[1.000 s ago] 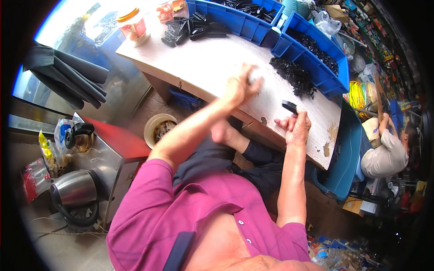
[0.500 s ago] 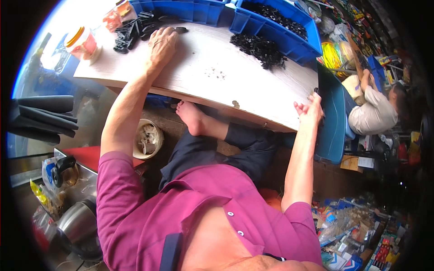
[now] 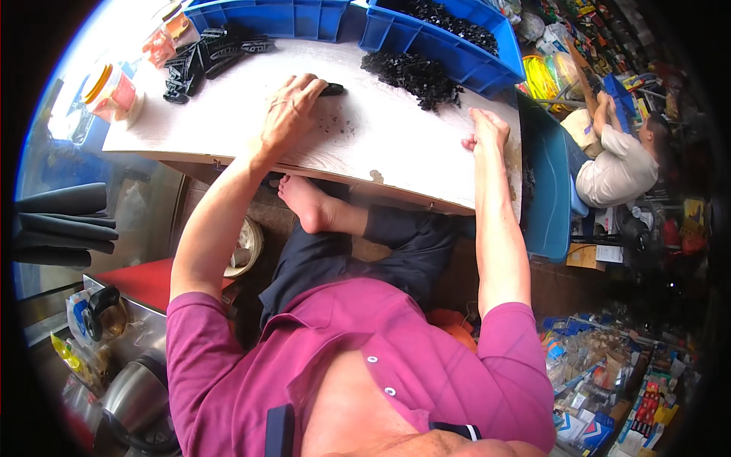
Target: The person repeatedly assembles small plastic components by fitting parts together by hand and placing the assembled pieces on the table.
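My left hand (image 3: pixel 291 114) is over the middle of the pale wooden table (image 3: pixel 396 148), its fingers closed on a long black plastic piece (image 3: pixel 332 90) whose end sticks out past the fingertips. Over the right part of the table, my right hand (image 3: pixel 489 129) is closed with curled fingers; whatever it may hold is hidden. A pile of long black plastic pieces (image 3: pixel 199 61) lies at the far left. Small black parts (image 3: pixel 415 75) are heaped between my hands, in front of a blue bin (image 3: pixel 480 67) that holds more of them.
Another blue bin (image 3: pixel 266 21) stands at the back. A tub with an orange rim (image 3: pixel 110 91) sits at the left corner. Beside the table's right edge is a teal bin (image 3: pixel 550 183). A person (image 3: pixel 617 167) sits beyond it. Below the table is a round bucket (image 3: pixel 247 247).
My left hand has come from the long-piece pile toward the table's middle with one piece. My right hand has moved inward from the right edge; the dark piece at its fingertips no longer shows.
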{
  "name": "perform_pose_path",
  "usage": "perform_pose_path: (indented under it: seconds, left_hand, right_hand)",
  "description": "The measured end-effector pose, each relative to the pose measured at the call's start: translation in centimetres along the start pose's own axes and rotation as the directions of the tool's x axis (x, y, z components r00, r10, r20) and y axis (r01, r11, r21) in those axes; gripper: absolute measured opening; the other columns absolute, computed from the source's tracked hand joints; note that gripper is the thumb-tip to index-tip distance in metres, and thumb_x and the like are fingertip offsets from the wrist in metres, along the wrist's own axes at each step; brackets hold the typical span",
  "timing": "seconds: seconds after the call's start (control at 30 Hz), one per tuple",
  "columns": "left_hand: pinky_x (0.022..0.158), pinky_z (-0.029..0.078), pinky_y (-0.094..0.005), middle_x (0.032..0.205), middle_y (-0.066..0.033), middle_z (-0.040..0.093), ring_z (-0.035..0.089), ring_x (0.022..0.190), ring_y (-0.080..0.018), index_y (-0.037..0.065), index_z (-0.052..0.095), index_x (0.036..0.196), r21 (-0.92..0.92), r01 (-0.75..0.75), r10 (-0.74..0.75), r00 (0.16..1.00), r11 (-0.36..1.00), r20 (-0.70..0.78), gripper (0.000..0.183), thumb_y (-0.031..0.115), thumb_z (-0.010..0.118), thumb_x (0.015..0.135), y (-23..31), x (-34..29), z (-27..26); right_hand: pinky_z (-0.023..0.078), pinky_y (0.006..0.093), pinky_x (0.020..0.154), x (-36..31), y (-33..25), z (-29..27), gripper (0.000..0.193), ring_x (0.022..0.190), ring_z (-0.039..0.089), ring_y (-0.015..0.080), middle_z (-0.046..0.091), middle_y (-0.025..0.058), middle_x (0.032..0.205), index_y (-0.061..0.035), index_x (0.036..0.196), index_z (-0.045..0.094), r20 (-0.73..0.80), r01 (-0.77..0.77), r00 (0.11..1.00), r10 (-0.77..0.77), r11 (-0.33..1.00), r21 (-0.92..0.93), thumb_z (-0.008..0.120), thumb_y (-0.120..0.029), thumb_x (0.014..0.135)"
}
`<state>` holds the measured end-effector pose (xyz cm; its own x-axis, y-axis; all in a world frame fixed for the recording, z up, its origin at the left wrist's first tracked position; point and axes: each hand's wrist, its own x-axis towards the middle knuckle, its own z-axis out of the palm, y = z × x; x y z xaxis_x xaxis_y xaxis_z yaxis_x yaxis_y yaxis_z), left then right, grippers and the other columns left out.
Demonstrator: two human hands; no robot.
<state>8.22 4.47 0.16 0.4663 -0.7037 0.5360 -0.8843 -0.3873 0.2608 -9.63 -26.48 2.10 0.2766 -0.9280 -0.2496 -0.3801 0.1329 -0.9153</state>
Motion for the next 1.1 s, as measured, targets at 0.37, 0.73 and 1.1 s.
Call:
perform_pose_path:
  seconds: [0.37, 0.73, 1.1]
  left_hand:
    - [0.066, 0.052, -0.0288, 0.089, -0.0061, 0.067, 0.062, 0.073, -0.0168, 0.008, 0.062, 0.108, -0.427, 0.163, -0.298, 0.915, 0.889, -0.272, 0.025, 0.005, 0.065, 0.084, 2.3, -1.9, 1.0]
    - [0.067, 0.055, -0.0268, 0.099, -0.009, 0.063, 0.062, 0.084, -0.014, 0.003, 0.05, 0.128, -0.848, 0.527, -0.457, 0.739, -0.065, 0.495, 0.041, 0.02, 0.059, 0.092, 12.8, -0.8, 4.0]
    - [0.057, 0.057, -0.0263, 0.078, -0.0054, 0.063, 0.063, 0.067, -0.0133, 0.005, 0.061, 0.101, -0.749, 0.534, -0.338, 0.673, -0.393, 0.658, 0.015, 0.013, 0.06, 0.089, 12.4, 2.7, 6.5]
  right_hand:
    - [0.045, 0.0279, 0.036, -0.4, -2.1, 2.8, 0.02, 0.04, 0.048, 0.0115, 0.059, 0.0027, 0.062, -0.0079, 0.092, 0.073, 0.034, 0.204, 0.978, -0.206, 0.903, -0.377, 0.072, -0.02, 0.077]
    - [0.055, 0.0363, 0.045, -2.4, 0.6, 0.1, 0.016, 0.035, 0.045, 0.0131, 0.043, 0.0009, 0.044, -0.0029, 0.089, 0.061, 0.222, -0.019, 0.975, -0.027, 0.978, 0.206, 0.068, -0.015, 0.081]
    - [0.041, 0.0248, 0.038, -8.4, 2.7, 2.3, 0.013, 0.035, 0.037, 0.0064, 0.045, -0.0026, 0.046, -0.0017, 0.086, 0.064, 0.589, 0.0, 0.768, -0.251, 0.92, 0.392, 0.067, -0.014, 0.084]
